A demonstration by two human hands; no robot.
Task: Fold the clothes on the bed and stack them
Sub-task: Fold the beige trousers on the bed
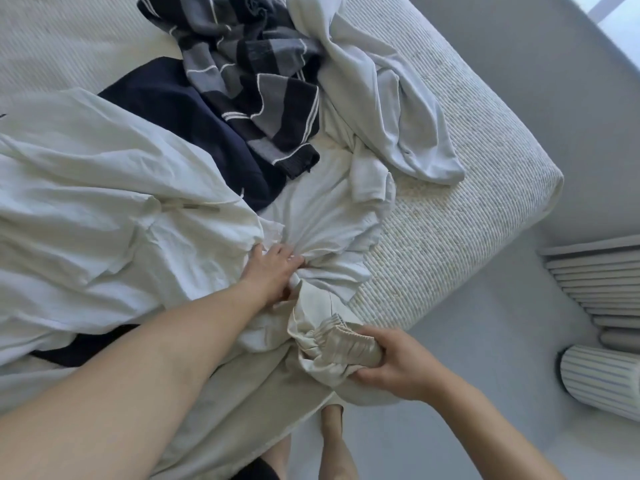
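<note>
Clothes lie in a loose heap on the bed (450, 237), whose cover is pale with a fine ribbed weave. We read no labels, brands or writing on any garment. Our right hand (391, 363) grips the gathered elastic waistband of a cream garment (332, 351), smooth and slightly glossy, at the bed's near edge. Our left hand (273, 271), fingers curled, pinches a bunch of a white T-shirt (325, 216), soft and radiating creases from the grip. Left of it lies a large crumpled white garment (104, 202), thin and wrinkled. Behind, a flat navy garment (180, 109), partly under a knit piece striped grey and black with thin white lines (249, 74). A pale blue-grey garment (391, 98) is draped towards the bed corner. On the floor (485, 341), a striped cylindrical bolster (599, 379)
</note>
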